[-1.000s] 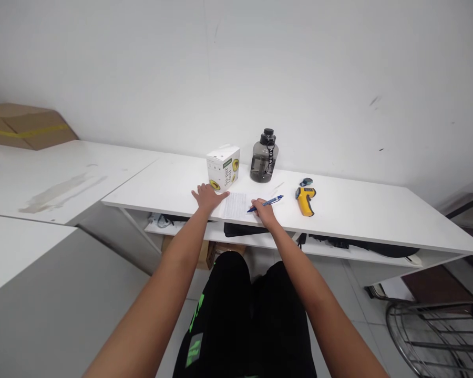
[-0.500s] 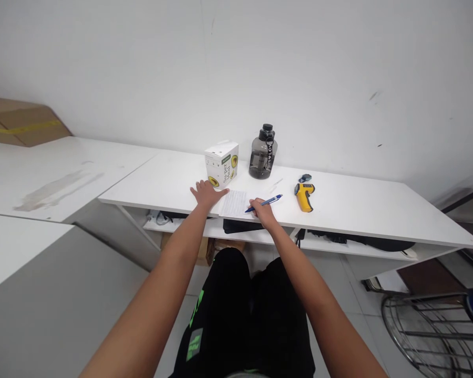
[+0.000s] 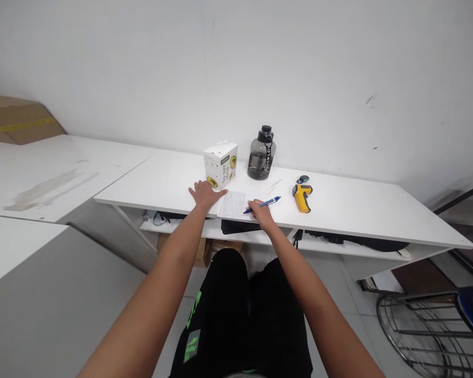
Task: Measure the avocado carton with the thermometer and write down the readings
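Note:
A sheet of paper (image 3: 233, 203) covered in lines of writing or print lies at the front edge of the white desk (image 3: 347, 210). My left hand (image 3: 205, 194) rests with fingers spread at the paper's left side, just in front of a white box (image 3: 220, 165) with avocado pictures. Gripped in my right hand (image 3: 260, 211) is a blue pen (image 3: 268, 201), its tip pointing down-left at the right part of the paper. What the tip marks is too small to make out.
Behind the paper stands a dark translucent water bottle (image 3: 261, 155). A yellow infrared thermometer (image 3: 301, 198) and a small dark object (image 3: 303, 179) lie to the right. A cardboard box (image 3: 19, 121) sits far left. Below right is a metal-framed chair (image 3: 421, 331).
The whole view has shifted slightly, so the desk's things appear a little further left. Both hands keep their places, the pen still at the paper.

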The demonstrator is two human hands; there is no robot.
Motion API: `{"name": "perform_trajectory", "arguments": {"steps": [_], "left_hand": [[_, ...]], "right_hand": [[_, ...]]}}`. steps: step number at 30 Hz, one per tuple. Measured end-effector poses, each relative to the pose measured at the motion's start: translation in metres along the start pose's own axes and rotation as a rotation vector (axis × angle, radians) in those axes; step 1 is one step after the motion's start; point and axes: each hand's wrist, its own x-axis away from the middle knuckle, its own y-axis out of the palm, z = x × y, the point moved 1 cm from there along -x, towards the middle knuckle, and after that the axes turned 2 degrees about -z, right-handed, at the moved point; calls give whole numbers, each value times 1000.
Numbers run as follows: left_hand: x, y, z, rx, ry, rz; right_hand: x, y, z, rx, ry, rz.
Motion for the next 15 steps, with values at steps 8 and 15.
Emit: {"name": "perform_trajectory", "arguments": {"steps": [8,15], "left_hand": [[0,1,0,7,1,4],[-2,2,-1,2,6,3]], "right_hand": [[1,0,-2,15,1,4],[2,0,-4,46,3,11]]}}
